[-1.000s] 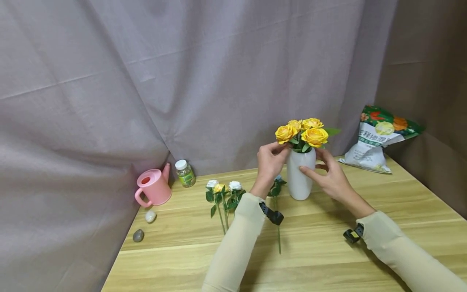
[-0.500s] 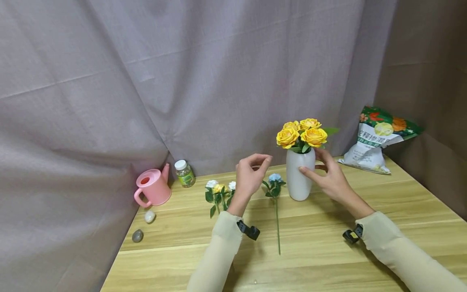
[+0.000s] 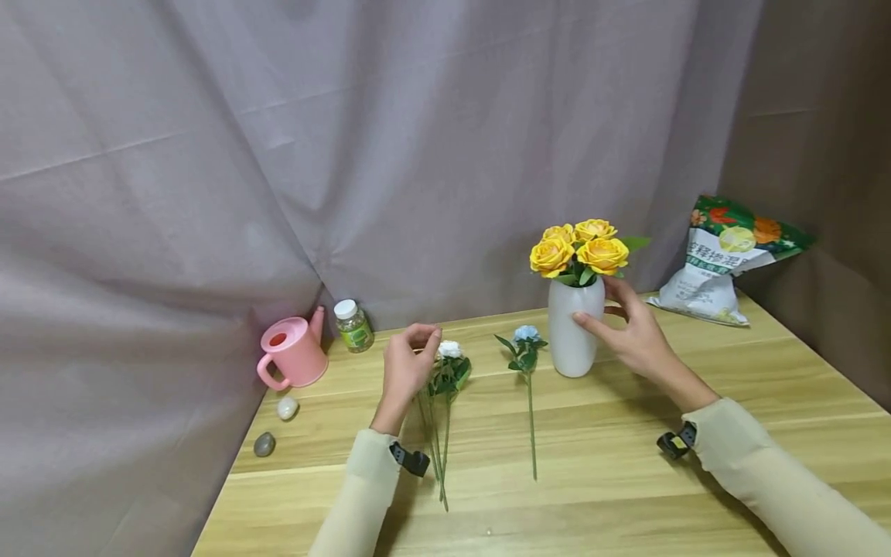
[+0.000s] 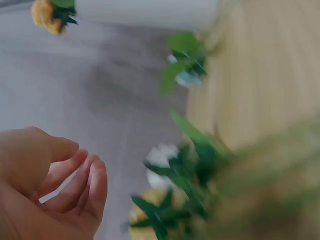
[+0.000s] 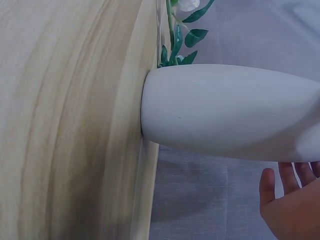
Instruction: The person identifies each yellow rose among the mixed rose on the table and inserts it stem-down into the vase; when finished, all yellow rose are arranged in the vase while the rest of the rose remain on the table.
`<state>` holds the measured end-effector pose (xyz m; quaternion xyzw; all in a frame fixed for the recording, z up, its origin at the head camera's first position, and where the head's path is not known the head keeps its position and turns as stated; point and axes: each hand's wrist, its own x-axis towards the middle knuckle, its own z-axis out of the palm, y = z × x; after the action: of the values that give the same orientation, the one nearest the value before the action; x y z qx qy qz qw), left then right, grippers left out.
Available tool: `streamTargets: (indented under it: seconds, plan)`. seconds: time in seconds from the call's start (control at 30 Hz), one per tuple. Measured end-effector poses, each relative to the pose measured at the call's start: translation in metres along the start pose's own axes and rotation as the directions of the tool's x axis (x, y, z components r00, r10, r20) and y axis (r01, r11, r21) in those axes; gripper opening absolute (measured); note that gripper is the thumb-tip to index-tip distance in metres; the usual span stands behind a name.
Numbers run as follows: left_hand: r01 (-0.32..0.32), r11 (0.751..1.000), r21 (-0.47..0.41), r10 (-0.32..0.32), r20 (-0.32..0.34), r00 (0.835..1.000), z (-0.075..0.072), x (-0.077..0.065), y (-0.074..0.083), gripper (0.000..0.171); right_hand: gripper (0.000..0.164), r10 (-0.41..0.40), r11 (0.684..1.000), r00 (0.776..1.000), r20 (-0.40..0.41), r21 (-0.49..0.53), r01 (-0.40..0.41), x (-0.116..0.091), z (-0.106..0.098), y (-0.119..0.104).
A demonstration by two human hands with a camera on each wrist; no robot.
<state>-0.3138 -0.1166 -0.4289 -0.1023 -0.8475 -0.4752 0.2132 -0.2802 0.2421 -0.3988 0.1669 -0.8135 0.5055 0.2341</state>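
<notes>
A white vase [image 3: 574, 333] stands upright on the table with several yellow roses [image 3: 602, 255] in it. My right hand [image 3: 643, 344] holds its right side, thumb toward the front and fingers toward the back. Held over the loose flowers, my left hand [image 3: 406, 371] has loosely bent fingers and nothing between them. Beside it lie a white rose [image 3: 449, 350] and other stems, partly covered by the hand; the left wrist view also shows a yellow rose [image 4: 142, 215] among them, blurred. Between this bunch and the vase lies a single blue rose [image 3: 527, 334].
At the left are a pink watering can [image 3: 295, 352], a lidded jar [image 3: 353, 329], a white stone [image 3: 288, 408] and a grey stone [image 3: 264, 444]. A green and white bag [image 3: 717, 267] stands at the back right. Grey curtain [image 3: 418, 155] hangs behind the wooden table [image 3: 599, 480].
My left hand has left the yellow roses in the vase and moved left and down to the loose flowers, uncovering the blue rose. My right hand has stayed at the vase.
</notes>
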Motion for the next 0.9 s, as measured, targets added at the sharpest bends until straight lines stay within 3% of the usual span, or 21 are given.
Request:
streamTargets:
  seconds: [0.17,0.5,0.77,0.9]
  plan:
    - [0.018,0.996,0.089,-0.022,0.039,0.999,-0.009,-0.011,-0.019,0.012,0.070,0.013,1.000,1.000,-0.001,0.010,-0.013,-0.001,-0.004,-0.003]
    - [0.049,0.964,0.263,-0.088,0.139,0.986,-0.018,-0.025,-0.028,0.005,0.070,0.034,0.999,0.999,0.007,0.029,-0.034,-0.002,-0.003,0.001]
    - [0.101,0.951,0.292,-0.154,0.166,0.974,-0.017,-0.028,-0.029,0.015,0.071,0.042,0.999,0.999,0.005,0.023,-0.042,-0.002,-0.001,0.001]
    - [0.150,0.946,0.288,-0.212,0.199,0.957,-0.019,-0.028,-0.028,0.018,0.071,0.036,0.999,0.999,0.008,0.019,-0.036,-0.001,-0.002,0.001]
